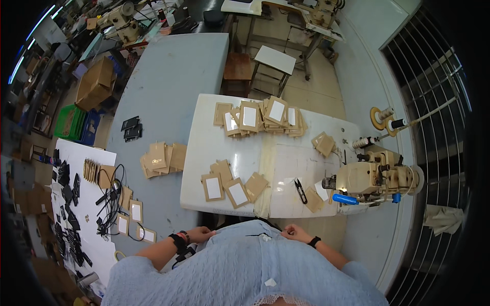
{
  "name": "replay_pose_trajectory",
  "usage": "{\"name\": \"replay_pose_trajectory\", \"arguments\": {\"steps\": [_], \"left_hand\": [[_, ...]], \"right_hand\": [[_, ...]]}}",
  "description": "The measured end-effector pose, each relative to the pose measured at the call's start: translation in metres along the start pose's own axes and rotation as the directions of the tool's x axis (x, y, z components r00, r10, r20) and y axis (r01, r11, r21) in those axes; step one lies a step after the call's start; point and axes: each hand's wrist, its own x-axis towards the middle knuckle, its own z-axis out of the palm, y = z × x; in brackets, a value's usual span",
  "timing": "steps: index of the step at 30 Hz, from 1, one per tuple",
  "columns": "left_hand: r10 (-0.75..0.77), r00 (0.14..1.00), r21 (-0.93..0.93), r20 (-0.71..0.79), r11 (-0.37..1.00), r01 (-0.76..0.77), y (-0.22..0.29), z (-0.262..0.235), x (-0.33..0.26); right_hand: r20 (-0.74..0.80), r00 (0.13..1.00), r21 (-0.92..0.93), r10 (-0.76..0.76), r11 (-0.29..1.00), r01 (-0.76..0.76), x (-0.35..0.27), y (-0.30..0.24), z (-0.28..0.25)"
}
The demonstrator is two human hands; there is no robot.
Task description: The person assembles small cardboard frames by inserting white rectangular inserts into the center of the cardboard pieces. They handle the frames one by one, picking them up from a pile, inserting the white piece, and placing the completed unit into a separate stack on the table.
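Landmark = white sewing table (235, 153). Left hand (203, 234) and right hand (295, 233) are both at its near side, off the tabletop, at the hem of the wearer's blue top (250, 239). Fingers look curled in; too small here to tell if either hand is pinching cloth.

Tan card-holder pieces, nearest work to the hands: front group (212, 188) on the table's near left part, 2 with white windows showing, plain ones overlapping them. Bigger heap (250, 116) along the far edge, several windows up. Small plain pile (323, 144) on the table's right part.

Same right part, near edge: black thread snips (300, 191), 1 loose tan piece (313, 200), white slip (321, 190). Sewing machine (375, 177) at the table's right end, blue handle (345, 199) facing the wearer, thread spools (387, 113) behind it.

Left of the table: grey table (173, 81) with a tan stack (158, 159) just beside the white table's edge, black pieces (131, 128) farther out. Farther left, a white sheet (94, 178) carries more black parts (71, 219) and a black cable bundle (106, 211).

Beyond the far edge: white-topped stool (275, 59).
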Motion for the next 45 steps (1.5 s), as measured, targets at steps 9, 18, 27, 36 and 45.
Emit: {"name": "replay_pose_trajectory", "arguments": {"steps": [9, 18, 27, 36, 45], "left_hand": [[0.382, 0.913, 0.007, -0.141, 0.923, -0.385, 0.06, 0.026, 0.01], [0.436, 0.878, 0.303, -0.197, 0.879, -0.369, 0.074, 0.028, 0.049], [0.294, 0.822, -0.067, -0.487, 0.926, -0.371, 0.139, -0.038, 0.011], [0.28, 0.77, -0.063, -0.573, 0.922, -0.382, 0.255, -0.18, 0.056], [0.344, 0.359, 0.163, -0.868, 0.879, -0.449, 0.298, -0.176, 0.15]], "right_hand": [[0.293, 0.899, 0.138, -0.326, 0.944, 0.298, -0.024, -0.143, 0.022], [0.37, 0.897, -0.2, -0.241, 0.922, 0.331, 0.008, -0.161, 0.015], [0.335, 0.919, -0.105, -0.208, 0.961, 0.256, 0.042, -0.191, -0.014], [-0.274, 0.954, 0.547, -0.121, 0.797, 0.257, 0.164, -0.252, -0.054], [-0.585, 0.811, 0.603, 0.001, 0.669, 0.434, 0.224, -0.289, -0.035]]}}
